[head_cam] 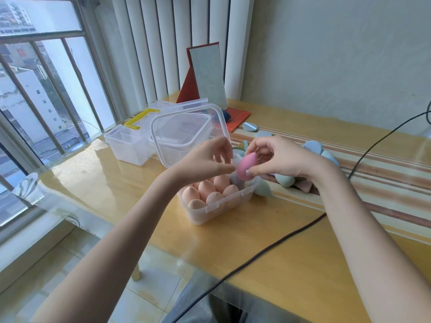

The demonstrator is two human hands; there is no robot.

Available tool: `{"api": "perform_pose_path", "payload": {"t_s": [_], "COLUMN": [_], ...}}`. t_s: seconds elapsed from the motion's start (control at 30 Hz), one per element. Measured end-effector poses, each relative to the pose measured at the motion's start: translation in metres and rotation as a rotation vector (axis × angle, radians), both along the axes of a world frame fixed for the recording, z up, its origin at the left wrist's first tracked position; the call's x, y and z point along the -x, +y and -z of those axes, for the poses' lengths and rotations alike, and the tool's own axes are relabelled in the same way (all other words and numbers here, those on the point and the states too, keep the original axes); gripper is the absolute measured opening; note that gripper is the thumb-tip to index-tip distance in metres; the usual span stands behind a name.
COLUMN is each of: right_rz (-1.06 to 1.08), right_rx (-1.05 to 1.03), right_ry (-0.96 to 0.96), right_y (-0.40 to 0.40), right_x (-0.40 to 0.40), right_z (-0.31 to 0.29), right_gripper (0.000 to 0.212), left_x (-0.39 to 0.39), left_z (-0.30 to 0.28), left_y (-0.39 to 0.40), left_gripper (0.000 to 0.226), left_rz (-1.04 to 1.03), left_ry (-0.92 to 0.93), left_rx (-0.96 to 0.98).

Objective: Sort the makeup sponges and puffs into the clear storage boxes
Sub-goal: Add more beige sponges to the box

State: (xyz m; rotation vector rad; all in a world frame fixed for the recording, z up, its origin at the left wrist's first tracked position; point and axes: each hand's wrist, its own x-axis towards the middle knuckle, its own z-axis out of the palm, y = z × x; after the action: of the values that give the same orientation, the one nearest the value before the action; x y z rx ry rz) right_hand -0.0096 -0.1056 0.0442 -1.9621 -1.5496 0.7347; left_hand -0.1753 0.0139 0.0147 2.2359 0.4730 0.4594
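A clear storage box (211,209) with its lid (186,134) raised holds several peach egg-shaped sponges (206,191). Above its far right corner my right hand (277,157) pinches a pink egg-shaped sponge (247,165) between thumb and fingers. My left hand (207,158) hovers just left of that sponge, fingers relaxed, its thumb tip close to the pink sponge. Pale green and blue sponges (283,179) and blue puffs (312,146) lie on the table to the right of the box.
A second clear box (129,145) with a yellow handle (140,118) stands at the back left by the window. A red-framed mirror (206,75) leans at the back. A black cable (291,235) crosses the wooden table (303,264) on the right.
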Motion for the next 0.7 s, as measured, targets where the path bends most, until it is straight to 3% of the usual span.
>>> {"api": "perform_pose_path", "payload": {"t_s": [0.13,0.33,0.57,0.63,0.7], "right_rz": [-0.054,-0.052,-0.117,-0.13,-0.122], "right_rx": [0.073,0.099,0.325,0.376,0.427], "right_ry": [-0.166,-0.304,-0.681,-0.696,-0.571], "right_y": [0.0,0.009,0.028,0.031,0.028], "right_x": [0.005,0.015,0.034,0.034,0.029], "right_z": [-0.001,0.01,0.007,0.003,-0.007], "right_gripper": [0.02,0.027,0.013,0.016,0.024], "left_x": [-0.006,-0.007,-0.004,-0.004,-0.005], "left_z": [0.004,0.007,0.006,0.006,0.005], "left_y": [-0.009,-0.01,-0.012,-0.013,-0.013], "left_gripper": [0.021,0.023,0.022,0.023,0.025], "left_rz": [0.075,-0.004,0.005,0.01,0.012], "left_ry": [0.204,0.287,0.354,0.35,0.351], "left_rx": [-0.173,-0.436,-0.459,-0.448,-0.45]}}
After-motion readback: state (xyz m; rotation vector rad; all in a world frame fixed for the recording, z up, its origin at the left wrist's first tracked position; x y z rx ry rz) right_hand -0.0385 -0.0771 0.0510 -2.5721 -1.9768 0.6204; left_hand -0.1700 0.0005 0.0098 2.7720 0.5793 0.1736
